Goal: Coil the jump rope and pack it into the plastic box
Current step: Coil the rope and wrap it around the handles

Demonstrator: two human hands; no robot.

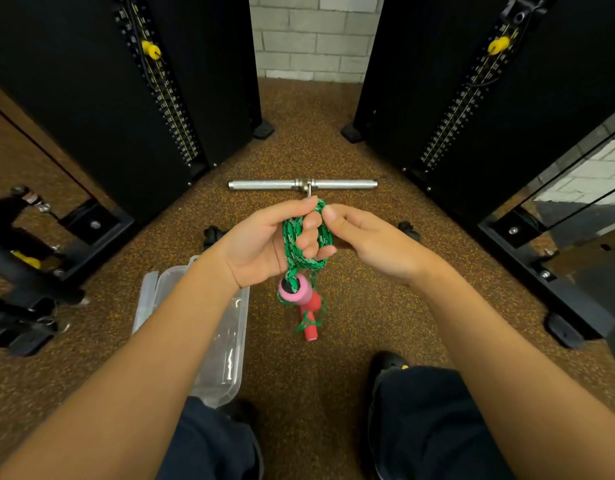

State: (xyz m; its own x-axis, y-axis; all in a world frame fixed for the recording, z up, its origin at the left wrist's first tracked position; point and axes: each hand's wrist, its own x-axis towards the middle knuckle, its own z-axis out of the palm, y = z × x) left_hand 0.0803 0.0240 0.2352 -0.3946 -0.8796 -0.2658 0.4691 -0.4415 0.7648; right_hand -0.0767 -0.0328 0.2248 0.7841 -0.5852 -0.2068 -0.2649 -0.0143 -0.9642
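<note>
The green jump rope (292, 244) is wound in several loops around the fingers of my left hand (264, 244), which is held above the floor in the middle of the view. Its two pink-red foam handles (302, 299) hang below that hand, one lower than the other. My right hand (364, 244) pinches the top of the loops from the right side. The clear plastic box (226, 358) lies open on the floor at lower left, partly hidden under my left forearm, with its lid (146, 296) beside it.
A chrome cable bar (340, 184) lies on the speckled rubber floor just beyond my hands. Black weight-stack towers (101, 98) (506, 98) stand left and right, with machine bases and feet along both sides. My legs and a black shoe (389, 365) are at the bottom.
</note>
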